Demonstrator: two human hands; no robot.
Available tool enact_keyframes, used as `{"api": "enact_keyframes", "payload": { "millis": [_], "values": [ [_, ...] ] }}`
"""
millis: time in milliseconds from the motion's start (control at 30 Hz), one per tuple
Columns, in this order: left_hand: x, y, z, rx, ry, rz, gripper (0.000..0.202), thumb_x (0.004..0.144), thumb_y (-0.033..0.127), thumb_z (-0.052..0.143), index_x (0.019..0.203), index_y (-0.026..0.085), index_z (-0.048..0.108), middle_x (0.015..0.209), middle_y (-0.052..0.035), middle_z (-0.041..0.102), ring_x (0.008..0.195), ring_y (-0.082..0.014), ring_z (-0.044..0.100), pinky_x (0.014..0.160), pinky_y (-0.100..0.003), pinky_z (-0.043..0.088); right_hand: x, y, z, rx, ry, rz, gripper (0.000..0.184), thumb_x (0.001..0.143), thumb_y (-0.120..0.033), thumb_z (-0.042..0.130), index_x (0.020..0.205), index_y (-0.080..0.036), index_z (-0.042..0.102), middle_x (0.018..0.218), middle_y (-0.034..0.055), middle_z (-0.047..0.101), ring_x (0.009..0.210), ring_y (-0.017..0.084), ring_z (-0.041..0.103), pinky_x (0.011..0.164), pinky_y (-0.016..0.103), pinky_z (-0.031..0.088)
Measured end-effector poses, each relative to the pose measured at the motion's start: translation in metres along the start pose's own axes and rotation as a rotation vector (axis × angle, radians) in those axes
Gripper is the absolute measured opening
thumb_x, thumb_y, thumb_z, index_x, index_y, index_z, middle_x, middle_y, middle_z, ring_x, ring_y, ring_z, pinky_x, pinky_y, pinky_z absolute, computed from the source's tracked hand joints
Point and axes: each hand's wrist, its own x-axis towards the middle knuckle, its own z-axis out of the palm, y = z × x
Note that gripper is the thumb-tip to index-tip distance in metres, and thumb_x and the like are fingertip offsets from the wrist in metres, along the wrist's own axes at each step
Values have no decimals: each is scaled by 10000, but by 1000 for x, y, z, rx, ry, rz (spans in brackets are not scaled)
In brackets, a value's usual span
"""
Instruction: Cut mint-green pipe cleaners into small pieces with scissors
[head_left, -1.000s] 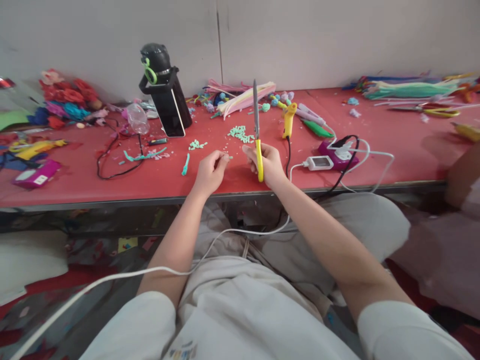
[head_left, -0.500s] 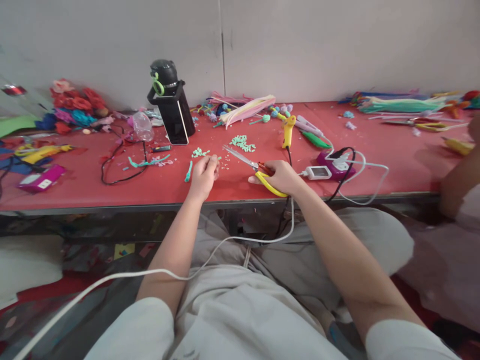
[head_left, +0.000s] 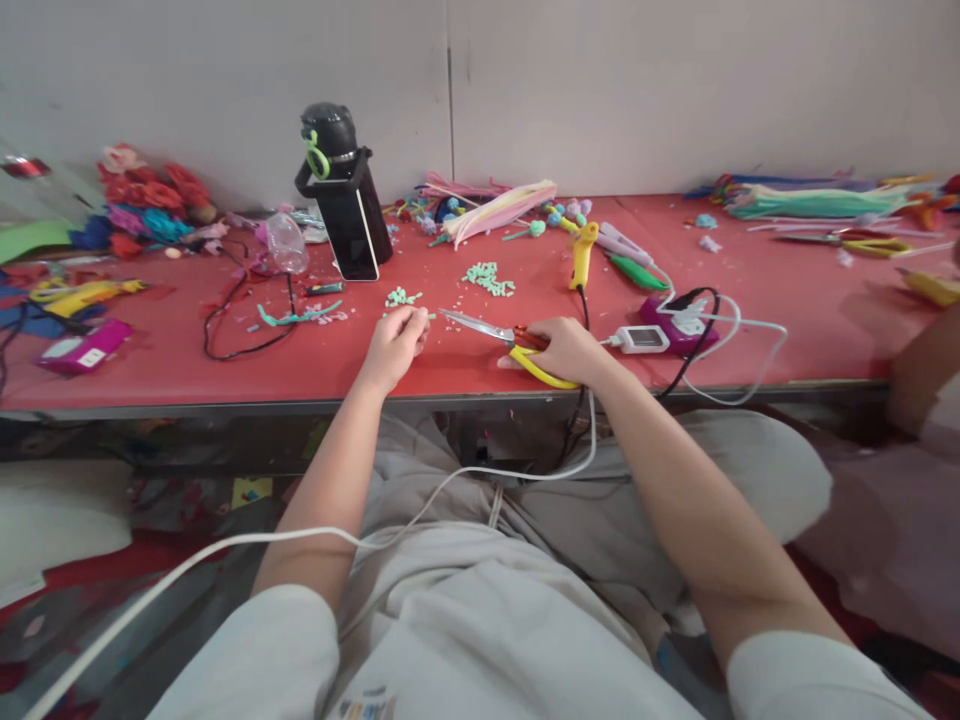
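From where I stand, the right hand (head_left: 561, 350) clasps the scissors (head_left: 513, 336) above the red table (head_left: 150, 372), aimed toward the left hand (head_left: 394, 346), which pinches a small green piece (head_left: 431, 316); 2 heaps of green snippets (head_left: 488, 280) lie just beyond.

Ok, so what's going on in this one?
The person's right hand holds scissors over a red table, tips pointing toward the left hand. The left fingertips pinch what looks like a small green piece, with a gap between it and the blades. Beyond the hands lie a smaller pile of green bits and a larger green pile.
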Motion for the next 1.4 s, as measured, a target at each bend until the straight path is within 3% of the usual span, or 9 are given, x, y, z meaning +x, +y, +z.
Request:
{"api": "enact_keyframes", "payload": {
  "millis": [1033,1400],
  "values": [
    [3,-3,-3,58,-52,-27,341,950,416,654,709,186,584,653,0,537,551,-94,465,521,-227,356,4,-3,0,-63,-47,28,743,622,-936,669,594,-218,479,617,8,518,607,144,421,578,326,251],
    [3,-1,-1,48,-42,-29,329,970,381,640,714,183,579,655,1,534,547,-89,457,518,-226,354,-1,-4,-3,-51,-36,29,726,633,-917,674,631,-216,487,621,1,481,619,142,393,590,327,237]
  ]
}}
